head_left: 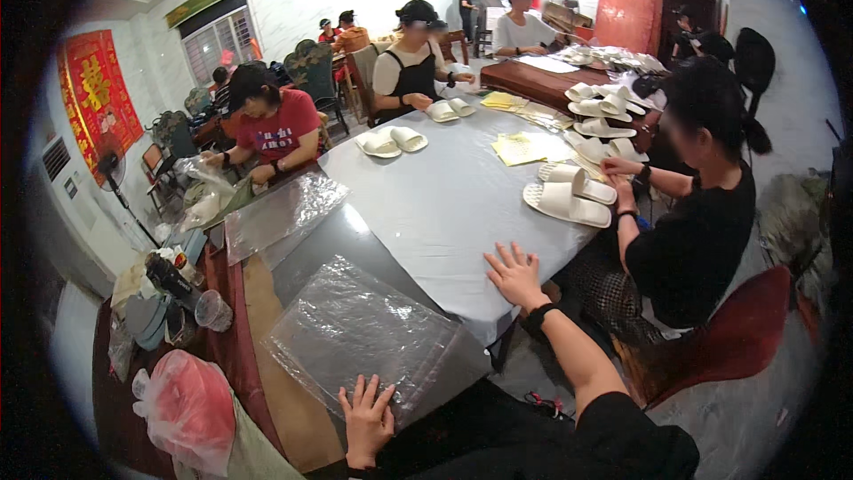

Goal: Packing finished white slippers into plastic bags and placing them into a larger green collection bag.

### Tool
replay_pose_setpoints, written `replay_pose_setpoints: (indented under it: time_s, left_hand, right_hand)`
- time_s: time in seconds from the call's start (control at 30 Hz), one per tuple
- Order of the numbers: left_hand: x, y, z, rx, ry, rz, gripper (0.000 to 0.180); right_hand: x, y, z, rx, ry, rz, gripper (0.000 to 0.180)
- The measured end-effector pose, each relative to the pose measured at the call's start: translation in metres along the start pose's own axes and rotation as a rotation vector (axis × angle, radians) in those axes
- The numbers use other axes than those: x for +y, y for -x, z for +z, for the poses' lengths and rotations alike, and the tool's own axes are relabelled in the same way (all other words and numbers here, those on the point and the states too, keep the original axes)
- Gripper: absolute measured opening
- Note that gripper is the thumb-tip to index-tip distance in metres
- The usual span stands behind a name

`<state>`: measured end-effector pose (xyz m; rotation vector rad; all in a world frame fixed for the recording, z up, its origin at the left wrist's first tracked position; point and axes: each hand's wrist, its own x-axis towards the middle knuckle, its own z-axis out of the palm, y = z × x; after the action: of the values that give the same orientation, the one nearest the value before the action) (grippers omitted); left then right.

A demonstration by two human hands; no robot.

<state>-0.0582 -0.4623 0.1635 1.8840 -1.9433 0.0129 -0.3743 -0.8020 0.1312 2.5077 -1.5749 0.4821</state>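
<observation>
My left hand [368,420] lies with spread fingers on the near edge of a clear plastic bag [342,329], which is flat on the grey tabletop. Nothing is gripped in it. Farther right, my right hand [516,274] rests palm down on the white table cover [426,204], fingers apart and holding nothing. Beyond that hand stand cream slippers [569,200] in pairs, beside a co-worker in black whose hands are at them. Another clear plastic bag [283,213] lies farther off, at the left side of the table.
Yellow sheets [522,149] and another pair of cream slippers [391,141] lie across the table. At left are a clear plastic cup [213,310] and a red plastic bag [188,409]. Co-workers sit around the table; a red chair [729,338] stands at right.
</observation>
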Motion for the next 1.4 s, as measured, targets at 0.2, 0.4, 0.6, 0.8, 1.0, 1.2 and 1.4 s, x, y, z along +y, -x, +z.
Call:
replay_pose_setpoints:
  time_s: [0.2,0.4,0.6,0.8,1.0,1.2,1.4]
  left_hand:
    - [0.001,0.003,-0.007,-0.017,-0.024,-0.018,0.047]
    - [0.001,-0.001,-0.005,-0.058,-0.036,0.047,0.046]
    - [0.002,-0.001,-0.003,-0.028,0.006,-0.039,0.049]
    - [0.005,-0.001,-0.005,-0.038,0.004,0.025,0.050]
    - [0.008,-0.001,-0.009,-0.050,0.019,0.014,0.050]
    - [0.008,-0.001,-0.010,-0.040,0.012,0.009,0.050]
    - [0.010,-0.003,-0.011,-0.038,0.008,0.015,0.050]
  right_hand:
    - [-0.003,0.008,-0.002,0.213,-0.027,-0.012,0.042]
    - [0.000,0.011,0.000,0.244,-0.052,0.021,0.042]
    - [-0.006,0.000,0.000,0.194,-0.035,0.043,0.042]
    - [-0.002,0.006,-0.001,0.245,-0.044,0.028,0.043]
    - [-0.004,0.008,-0.003,0.224,-0.034,0.039,0.043]
    - [-0.006,0.006,-0.003,0.207,-0.043,0.039,0.044]
    - [-0.004,0.006,0.001,0.199,-0.067,0.040,0.045]
